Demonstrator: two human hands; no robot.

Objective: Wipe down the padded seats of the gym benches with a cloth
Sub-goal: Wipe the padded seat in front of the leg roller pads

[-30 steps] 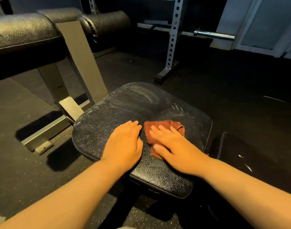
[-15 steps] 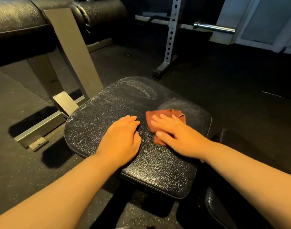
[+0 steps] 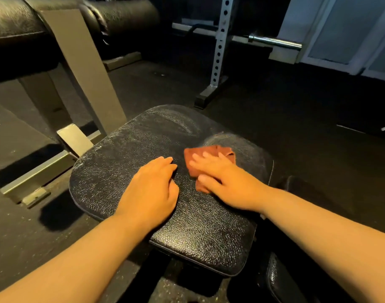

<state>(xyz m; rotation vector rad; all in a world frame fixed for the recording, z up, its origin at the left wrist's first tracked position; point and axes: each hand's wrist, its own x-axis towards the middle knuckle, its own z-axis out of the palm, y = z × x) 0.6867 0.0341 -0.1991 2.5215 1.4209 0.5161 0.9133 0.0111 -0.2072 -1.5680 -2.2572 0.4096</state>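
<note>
A black padded seat (image 3: 126, 171) with a cracked, dusty surface fills the middle of the view. A small rust-brown cloth (image 3: 192, 155) lies on its right half. My right hand (image 3: 226, 180) presses flat on the cloth with straight fingers spread over it. My left hand (image 3: 152, 189) rests palm down on the seat just left of the cloth, fingers relaxed and holding nothing. A darker wiped patch shows on the padding beyond the cloth.
Another black padded bench (image 3: 14, 25) on a grey steel frame (image 3: 82, 68) stands at the left. A white perforated rack upright (image 3: 220, 49) and a barbell end (image 3: 274, 41) are at the back. A second dark pad (image 3: 276, 278) sits low right. Dark rubber floor surrounds everything.
My right hand has slid the cloth slightly away from me and rightward on the seat. My left hand stays in place.
</note>
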